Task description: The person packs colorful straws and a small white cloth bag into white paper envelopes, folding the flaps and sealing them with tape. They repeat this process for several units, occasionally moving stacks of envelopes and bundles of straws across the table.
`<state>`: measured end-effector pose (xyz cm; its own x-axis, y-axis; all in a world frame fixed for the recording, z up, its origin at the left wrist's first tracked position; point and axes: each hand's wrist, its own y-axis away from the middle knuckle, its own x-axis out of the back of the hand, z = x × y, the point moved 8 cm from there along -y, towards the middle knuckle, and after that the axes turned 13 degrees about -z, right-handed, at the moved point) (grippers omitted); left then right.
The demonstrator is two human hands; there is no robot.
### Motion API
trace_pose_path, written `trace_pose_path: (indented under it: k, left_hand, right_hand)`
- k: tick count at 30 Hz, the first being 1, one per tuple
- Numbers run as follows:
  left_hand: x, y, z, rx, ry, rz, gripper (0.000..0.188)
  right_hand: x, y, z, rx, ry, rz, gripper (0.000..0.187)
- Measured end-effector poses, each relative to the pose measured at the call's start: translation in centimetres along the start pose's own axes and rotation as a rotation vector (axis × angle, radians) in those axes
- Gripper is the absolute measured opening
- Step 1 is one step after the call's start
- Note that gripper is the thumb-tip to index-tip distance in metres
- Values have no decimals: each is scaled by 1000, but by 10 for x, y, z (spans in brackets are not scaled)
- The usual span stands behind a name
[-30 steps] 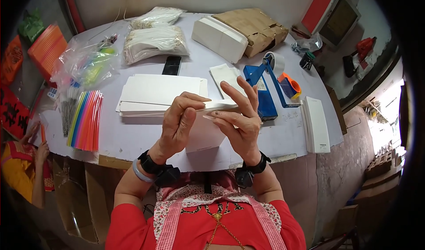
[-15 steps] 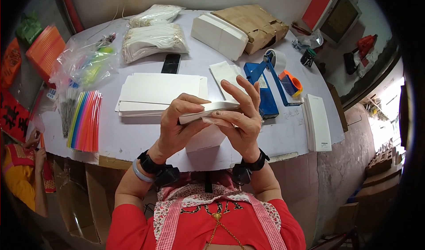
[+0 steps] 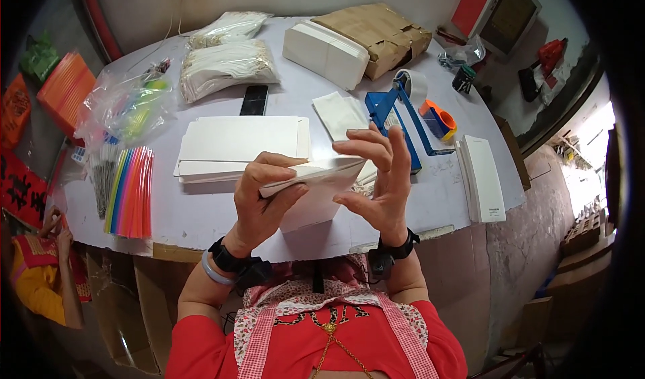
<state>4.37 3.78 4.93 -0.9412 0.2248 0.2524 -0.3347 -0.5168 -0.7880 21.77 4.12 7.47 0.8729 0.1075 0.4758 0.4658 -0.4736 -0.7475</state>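
The right hand (image 3: 388, 194) has spread wide, leaving the box (image 3: 317, 196) mainly pinched by the left hand (image 3: 257, 201), near the table's (image 3: 430, 201) front edge.

Long white cardboard box (image 3: 321, 201), plain-sided, roughly upright, slanted flap at its upper end, over the table (image 3: 201, 211), near its front edge.

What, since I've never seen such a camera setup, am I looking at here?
No machine: a person works bare-handed, seen by a wide fisheye camera worn on the head, which bends straight edges. The left hand holds a thin white card piece between thumb and fingers; the right hand is open beside it, any contact unclear. On the whitish table lie flat white cardboard pieces, slim rainbow-coloured strips, a black rectangular phone and a blue tape dispenser.
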Motion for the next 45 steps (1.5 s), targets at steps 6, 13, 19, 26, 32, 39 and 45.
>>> trace_pose_path:
  k: [6, 13, 19, 26, 32, 39, 45]
  left_hand:
    - [-5, 1, 2, 3, 2, 7, 29]
    - [-9, 8, 10, 86, -32, 118, 23]
    - [-13, 17, 19, 100, 48, 243, 19]
    - [-12, 12, 17, 47, 19, 257, 18]
    - [-11, 9, 13, 53, -17, 208, 17]
    - [-1, 8, 6, 78, 41, 236, 17]
    - [-3, 8, 4, 94, 69, 243, 17]
  right_hand:
    - [-5, 8, -5, 65, 45, -22, 102]
    - [-9, 13, -6, -6, 126, 69, 97]
    - [-11, 10, -18, -78, -52, 78, 85]
    - [-5, 1, -48, -74, 443, 84, 68]
    - [-28, -4, -81, 13, 547, 14, 59]
    - [6, 21, -37, -174, 373, 210, 62]
    - [-3, 17, -32, -171, 319, 85, 68]
